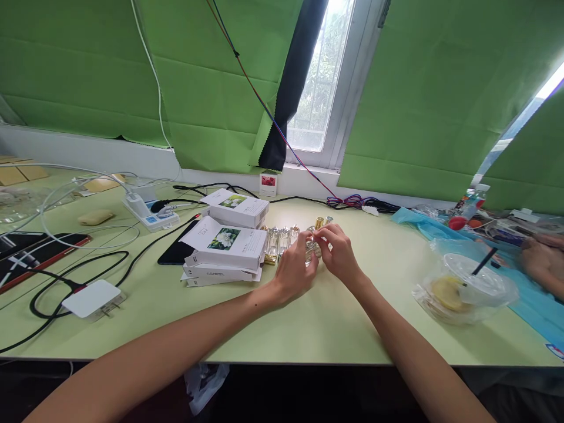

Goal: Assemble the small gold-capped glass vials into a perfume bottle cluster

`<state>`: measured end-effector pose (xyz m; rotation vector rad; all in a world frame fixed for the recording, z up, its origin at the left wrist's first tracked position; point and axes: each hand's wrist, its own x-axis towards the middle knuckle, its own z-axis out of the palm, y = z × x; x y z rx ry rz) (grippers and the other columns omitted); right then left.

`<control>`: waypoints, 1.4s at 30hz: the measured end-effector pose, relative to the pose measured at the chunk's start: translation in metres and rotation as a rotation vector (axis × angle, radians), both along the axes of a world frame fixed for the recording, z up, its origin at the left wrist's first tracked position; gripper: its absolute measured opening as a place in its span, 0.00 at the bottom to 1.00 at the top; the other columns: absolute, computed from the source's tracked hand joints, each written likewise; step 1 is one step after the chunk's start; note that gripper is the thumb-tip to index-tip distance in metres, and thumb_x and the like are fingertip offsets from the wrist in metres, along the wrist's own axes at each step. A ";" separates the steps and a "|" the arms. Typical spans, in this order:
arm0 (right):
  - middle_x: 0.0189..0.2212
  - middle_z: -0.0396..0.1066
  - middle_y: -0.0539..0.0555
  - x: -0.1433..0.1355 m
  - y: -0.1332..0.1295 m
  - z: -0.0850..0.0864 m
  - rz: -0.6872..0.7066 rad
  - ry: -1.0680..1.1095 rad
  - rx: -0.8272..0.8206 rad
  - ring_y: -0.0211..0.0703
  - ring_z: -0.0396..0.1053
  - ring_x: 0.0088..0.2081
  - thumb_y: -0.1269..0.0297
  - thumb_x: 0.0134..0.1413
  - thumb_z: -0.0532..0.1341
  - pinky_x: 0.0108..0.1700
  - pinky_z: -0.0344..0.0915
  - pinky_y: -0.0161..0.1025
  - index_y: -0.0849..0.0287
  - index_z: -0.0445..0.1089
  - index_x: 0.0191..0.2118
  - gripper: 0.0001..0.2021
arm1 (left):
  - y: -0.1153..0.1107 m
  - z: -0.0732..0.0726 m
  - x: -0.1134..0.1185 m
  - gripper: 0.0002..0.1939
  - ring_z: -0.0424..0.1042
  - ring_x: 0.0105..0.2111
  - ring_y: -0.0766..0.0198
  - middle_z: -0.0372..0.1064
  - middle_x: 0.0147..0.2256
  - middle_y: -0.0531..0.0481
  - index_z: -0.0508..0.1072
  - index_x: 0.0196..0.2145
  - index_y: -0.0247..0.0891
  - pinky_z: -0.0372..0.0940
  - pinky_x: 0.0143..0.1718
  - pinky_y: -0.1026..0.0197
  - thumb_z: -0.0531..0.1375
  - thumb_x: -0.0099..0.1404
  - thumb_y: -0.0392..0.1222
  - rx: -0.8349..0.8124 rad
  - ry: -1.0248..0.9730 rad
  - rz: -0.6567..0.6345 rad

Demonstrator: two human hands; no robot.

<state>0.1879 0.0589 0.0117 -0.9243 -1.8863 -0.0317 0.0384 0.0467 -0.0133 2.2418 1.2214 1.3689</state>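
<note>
My left hand (296, 269) is closed around a small clear glass bottle (311, 251), with the fingers covering part of it. At the bottle's top, my right hand (340, 251) has its fingertips pinched together; what lies between them is hidden. Just left of my hands, several glass bottles (274, 239) with metallic necks stand in a cluster. Behind my fingers are a gold cap (319, 222) and a silver cap (328, 220). White cartons (247, 244) printed with a white flower are stacked beside the bottles, the top one with its flap open.
On the left lie a black phone (174, 249), a power strip (152, 214), a white charger (93, 299) and looping cables. A bagged drink cup (467, 288) with a straw stands right, by blue plastic (520, 294). Another person's hand (544, 264) shows at the far right.
</note>
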 end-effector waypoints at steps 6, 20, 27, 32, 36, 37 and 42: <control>0.34 0.71 0.55 -0.002 -0.001 0.001 0.045 0.127 -0.082 0.46 0.69 0.38 0.66 0.64 0.58 0.33 0.68 0.40 0.55 0.71 0.34 0.07 | 0.001 -0.002 0.000 0.21 0.71 0.26 0.65 0.74 0.48 0.45 0.60 0.54 0.42 0.63 0.31 0.61 0.57 0.63 0.33 0.018 0.008 0.016; 0.34 0.68 0.56 -0.003 -0.001 -0.002 -0.040 -0.047 0.048 0.47 0.66 0.38 0.69 0.68 0.52 0.39 0.66 0.43 0.55 0.67 0.32 0.12 | -0.001 0.002 -0.001 0.21 0.75 0.32 0.60 0.74 0.46 0.45 0.58 0.54 0.42 0.63 0.31 0.60 0.55 0.64 0.35 0.015 0.026 -0.006; 0.34 0.69 0.56 -0.002 0.001 -0.001 0.004 0.032 -0.031 0.46 0.67 0.37 0.69 0.66 0.54 0.36 0.67 0.41 0.56 0.69 0.34 0.10 | 0.001 -0.002 -0.001 0.22 0.70 0.25 0.65 0.75 0.45 0.45 0.58 0.54 0.42 0.61 0.29 0.61 0.56 0.64 0.35 0.020 0.029 0.008; 0.33 0.69 0.54 -0.004 0.000 0.000 0.036 0.148 -0.122 0.42 0.69 0.34 0.66 0.64 0.58 0.33 0.68 0.38 0.56 0.70 0.33 0.08 | 0.002 -0.003 -0.001 0.21 0.70 0.25 0.65 0.75 0.45 0.46 0.58 0.54 0.42 0.61 0.29 0.61 0.56 0.64 0.34 0.024 0.024 0.002; 0.33 0.69 0.54 -0.006 -0.001 -0.002 0.025 0.159 -0.111 0.42 0.69 0.34 0.65 0.65 0.57 0.34 0.68 0.38 0.56 0.69 0.32 0.09 | 0.001 -0.001 -0.001 0.21 0.71 0.26 0.64 0.75 0.45 0.45 0.58 0.54 0.42 0.62 0.30 0.61 0.56 0.64 0.34 0.006 0.035 0.004; 0.33 0.68 0.54 -0.006 -0.001 -0.002 0.017 0.146 -0.100 0.43 0.68 0.34 0.66 0.65 0.56 0.34 0.68 0.38 0.56 0.69 0.33 0.09 | 0.001 -0.001 -0.001 0.21 0.71 0.27 0.63 0.75 0.45 0.45 0.58 0.54 0.42 0.62 0.30 0.60 0.56 0.64 0.35 0.004 0.038 0.003; 0.33 0.66 0.55 -0.005 -0.001 -0.002 -0.040 0.013 -0.019 0.45 0.66 0.35 0.68 0.67 0.52 0.36 0.66 0.41 0.55 0.68 0.33 0.10 | 0.000 0.001 -0.002 0.20 0.72 0.27 0.62 0.74 0.45 0.44 0.58 0.54 0.41 0.62 0.30 0.60 0.55 0.64 0.35 0.009 0.046 -0.003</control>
